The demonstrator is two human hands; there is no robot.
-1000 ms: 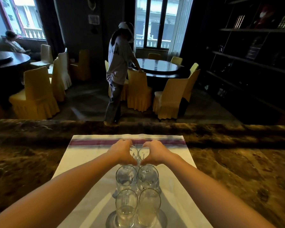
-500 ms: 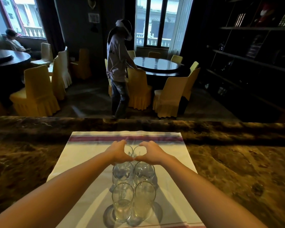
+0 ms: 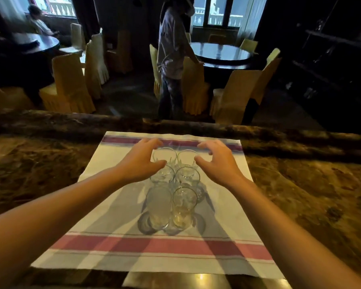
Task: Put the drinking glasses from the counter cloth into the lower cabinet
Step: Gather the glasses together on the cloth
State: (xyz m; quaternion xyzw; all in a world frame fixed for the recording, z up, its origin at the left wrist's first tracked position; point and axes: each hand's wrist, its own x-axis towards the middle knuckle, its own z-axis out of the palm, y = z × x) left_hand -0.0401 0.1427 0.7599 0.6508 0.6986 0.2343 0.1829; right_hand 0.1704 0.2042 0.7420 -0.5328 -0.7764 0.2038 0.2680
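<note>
Our left hand [image 3: 141, 163], right hand [image 3: 218, 163] flank far upright glasses [image 3: 164, 157]; both spread, gripping nothing; each equally near own glass.

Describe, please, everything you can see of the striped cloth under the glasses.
The white woven cloth with red bands and thin lines near its far and near edges lies flat on the brown marble counter. Six clear drinking glasses stand upright on its middle in pairs, throwing grey shadows.
</note>
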